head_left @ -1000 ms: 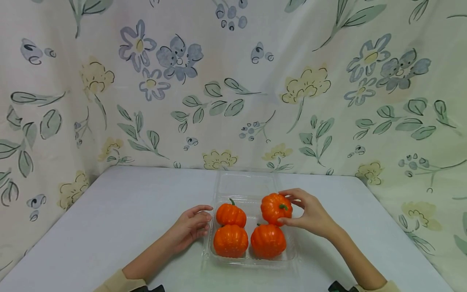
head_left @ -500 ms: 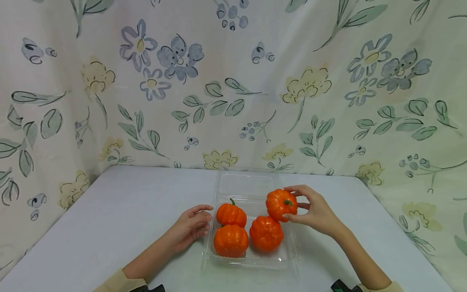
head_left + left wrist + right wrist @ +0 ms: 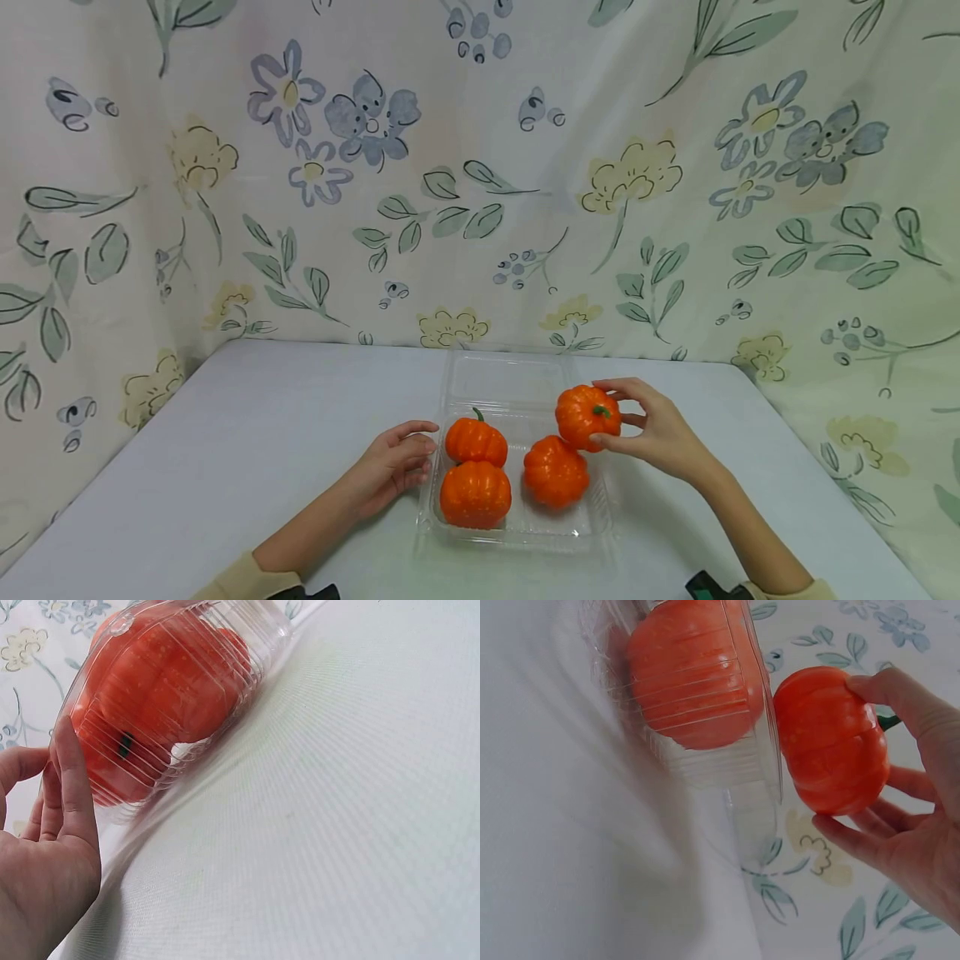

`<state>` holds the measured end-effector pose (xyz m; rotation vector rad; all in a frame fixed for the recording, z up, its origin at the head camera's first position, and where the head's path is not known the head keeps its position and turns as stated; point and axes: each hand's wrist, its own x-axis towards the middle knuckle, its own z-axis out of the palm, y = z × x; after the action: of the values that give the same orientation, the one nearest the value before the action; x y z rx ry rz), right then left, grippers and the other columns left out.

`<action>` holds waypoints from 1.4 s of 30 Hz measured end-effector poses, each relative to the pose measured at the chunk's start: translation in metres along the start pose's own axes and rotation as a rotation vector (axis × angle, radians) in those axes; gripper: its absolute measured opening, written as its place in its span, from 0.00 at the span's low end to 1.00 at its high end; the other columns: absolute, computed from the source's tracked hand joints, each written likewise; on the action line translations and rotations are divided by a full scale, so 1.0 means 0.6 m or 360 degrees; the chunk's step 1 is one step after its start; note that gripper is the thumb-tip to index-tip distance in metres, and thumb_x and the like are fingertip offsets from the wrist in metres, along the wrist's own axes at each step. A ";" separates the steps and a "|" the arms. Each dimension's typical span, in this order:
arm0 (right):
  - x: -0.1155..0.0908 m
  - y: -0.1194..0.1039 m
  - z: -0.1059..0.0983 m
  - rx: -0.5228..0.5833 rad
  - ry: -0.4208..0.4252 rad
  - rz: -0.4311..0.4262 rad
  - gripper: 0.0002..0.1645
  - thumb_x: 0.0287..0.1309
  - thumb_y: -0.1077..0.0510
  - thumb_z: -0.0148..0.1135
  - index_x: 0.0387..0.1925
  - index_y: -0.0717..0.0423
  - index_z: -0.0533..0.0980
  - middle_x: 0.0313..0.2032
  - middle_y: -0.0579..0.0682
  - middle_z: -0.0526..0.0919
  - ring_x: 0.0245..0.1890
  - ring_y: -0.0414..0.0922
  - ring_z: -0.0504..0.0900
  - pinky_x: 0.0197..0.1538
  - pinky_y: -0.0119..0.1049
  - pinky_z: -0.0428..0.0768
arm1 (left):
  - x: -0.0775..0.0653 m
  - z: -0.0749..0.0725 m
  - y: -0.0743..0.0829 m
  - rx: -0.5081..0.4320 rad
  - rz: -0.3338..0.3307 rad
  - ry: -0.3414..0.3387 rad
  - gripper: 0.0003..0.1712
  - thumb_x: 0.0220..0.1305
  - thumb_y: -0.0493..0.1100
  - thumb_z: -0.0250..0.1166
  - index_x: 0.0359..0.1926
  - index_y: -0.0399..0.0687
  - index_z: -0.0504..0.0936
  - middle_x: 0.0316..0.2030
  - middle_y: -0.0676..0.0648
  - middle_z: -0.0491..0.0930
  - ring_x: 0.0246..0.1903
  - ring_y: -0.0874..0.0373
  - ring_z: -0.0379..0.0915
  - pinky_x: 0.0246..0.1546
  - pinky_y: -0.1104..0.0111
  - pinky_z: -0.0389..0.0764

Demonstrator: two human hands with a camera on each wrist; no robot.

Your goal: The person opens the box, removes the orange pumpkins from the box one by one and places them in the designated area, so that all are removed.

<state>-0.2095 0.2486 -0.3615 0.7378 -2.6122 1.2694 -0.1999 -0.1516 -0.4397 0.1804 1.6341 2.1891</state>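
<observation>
My right hand grips a small glossy orange pumpkin with a green stem, thumb on one side and fingers on the other. It is raised above the right rim of the clear plastic clamshell box; the right wrist view has this pumpkin just beyond the rim. A second pumpkin lies tilted in the box, right below it. Two more, a rear pumpkin and a front pumpkin, fill the left side. My left hand rests at the box's left wall, fingers relaxed against it.
The box's clear lid lies folded back behind it. A white table spreads out on both sides. Behind its far edge hangs a floral cloth.
My right hand has lifted the pumpkin and carried it to the right. The pumpkin in the box's right half has rolled and shifted back. My left hand stays in place.
</observation>
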 end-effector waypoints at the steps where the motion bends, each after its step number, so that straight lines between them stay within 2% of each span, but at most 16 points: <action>1: 0.000 0.000 -0.001 -0.0002 -0.0002 0.0008 0.38 0.54 0.63 0.81 0.65 0.64 0.74 0.61 0.61 0.79 0.56 0.56 0.78 0.53 0.41 0.88 | 0.000 0.000 0.000 0.0002 -0.0001 0.0000 0.17 0.77 0.38 0.59 0.62 0.42 0.71 0.35 0.54 0.79 0.31 0.63 0.76 0.38 0.76 0.85; 7: -0.001 0.003 -0.007 0.0001 -0.0015 0.0057 0.37 0.56 0.62 0.79 0.66 0.64 0.74 0.61 0.62 0.79 0.56 0.55 0.78 0.54 0.44 0.88 | -0.001 0.001 0.002 0.0012 -0.0005 -0.0004 0.18 0.77 0.39 0.59 0.63 0.42 0.70 0.37 0.54 0.80 0.32 0.63 0.76 0.39 0.76 0.85; 13: -0.002 0.009 -0.012 0.0011 -0.0028 0.0082 0.36 0.58 0.61 0.78 0.66 0.64 0.74 0.61 0.61 0.79 0.54 0.42 0.77 0.54 0.38 0.88 | -0.001 0.002 0.002 0.0010 -0.0021 0.0015 0.18 0.77 0.39 0.59 0.63 0.42 0.70 0.36 0.54 0.80 0.31 0.63 0.76 0.39 0.76 0.85; 15: -0.002 0.012 -0.013 0.0022 -0.0038 0.0084 0.36 0.59 0.61 0.78 0.66 0.65 0.74 0.62 0.62 0.79 0.55 0.45 0.78 0.54 0.34 0.86 | 0.000 0.003 0.001 0.0006 -0.0026 0.0026 0.17 0.77 0.39 0.60 0.63 0.42 0.71 0.35 0.54 0.80 0.31 0.62 0.76 0.39 0.76 0.85; 17: -0.001 0.015 -0.015 0.0039 -0.0053 0.0089 0.36 0.59 0.61 0.77 0.66 0.66 0.73 0.62 0.63 0.78 0.57 0.52 0.80 0.54 0.33 0.86 | 0.000 0.002 0.001 0.0007 -0.0027 0.0027 0.18 0.77 0.39 0.59 0.63 0.42 0.71 0.35 0.54 0.80 0.31 0.62 0.76 0.38 0.76 0.85; 20: -0.001 0.018 -0.017 0.0062 -0.0078 0.0111 0.37 0.60 0.61 0.76 0.67 0.68 0.72 0.63 0.65 0.77 0.59 0.62 0.80 0.56 0.35 0.86 | 0.000 0.002 0.000 0.0007 -0.0025 0.0026 0.18 0.77 0.39 0.59 0.63 0.42 0.70 0.35 0.54 0.80 0.31 0.62 0.76 0.38 0.76 0.85; 22: -0.001 0.019 -0.018 0.0078 -0.0090 0.0135 0.37 0.61 0.61 0.75 0.68 0.68 0.71 0.64 0.66 0.77 0.59 0.65 0.80 0.55 0.38 0.87 | 0.000 0.001 0.000 0.0011 -0.0023 0.0025 0.18 0.78 0.39 0.59 0.63 0.42 0.70 0.36 0.54 0.80 0.31 0.63 0.76 0.38 0.76 0.85; 26: 0.000 0.022 -0.021 0.0128 -0.0121 0.0159 0.37 0.62 0.61 0.74 0.69 0.69 0.70 0.64 0.68 0.78 0.59 0.66 0.81 0.53 0.38 0.88 | 0.000 0.002 0.000 0.0016 -0.0023 0.0028 0.18 0.77 0.39 0.59 0.64 0.42 0.70 0.36 0.54 0.80 0.31 0.62 0.75 0.38 0.76 0.85; 32: -0.001 0.029 -0.022 0.0198 -0.0162 0.0096 0.36 0.65 0.62 0.72 0.71 0.65 0.70 0.65 0.68 0.77 0.58 0.64 0.81 0.53 0.32 0.86 | 0.000 0.002 -0.002 0.0021 -0.0004 0.0024 0.18 0.77 0.38 0.59 0.63 0.42 0.70 0.37 0.54 0.80 0.31 0.62 0.75 0.38 0.75 0.85; 35: -0.002 0.031 -0.023 0.0225 -0.0180 0.0087 0.34 0.66 0.62 0.71 0.70 0.64 0.71 0.65 0.67 0.78 0.58 0.61 0.81 0.52 0.31 0.85 | 0.000 0.002 -0.002 0.0019 -0.0004 0.0025 0.17 0.77 0.38 0.59 0.63 0.44 0.71 0.37 0.54 0.80 0.31 0.63 0.76 0.38 0.75 0.86; 42: -0.002 0.036 -0.025 0.0250 -0.0214 0.0118 0.32 0.68 0.60 0.68 0.71 0.63 0.71 0.62 0.65 0.80 0.55 0.41 0.82 0.50 0.34 0.86 | -0.002 0.001 0.000 0.0009 0.0001 0.0028 0.17 0.78 0.39 0.60 0.63 0.44 0.71 0.37 0.53 0.80 0.31 0.62 0.76 0.38 0.75 0.86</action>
<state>-0.2200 0.2720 -0.3675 0.7832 -2.6913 1.5106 -0.1983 -0.1515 -0.4395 0.1637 1.6498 2.1925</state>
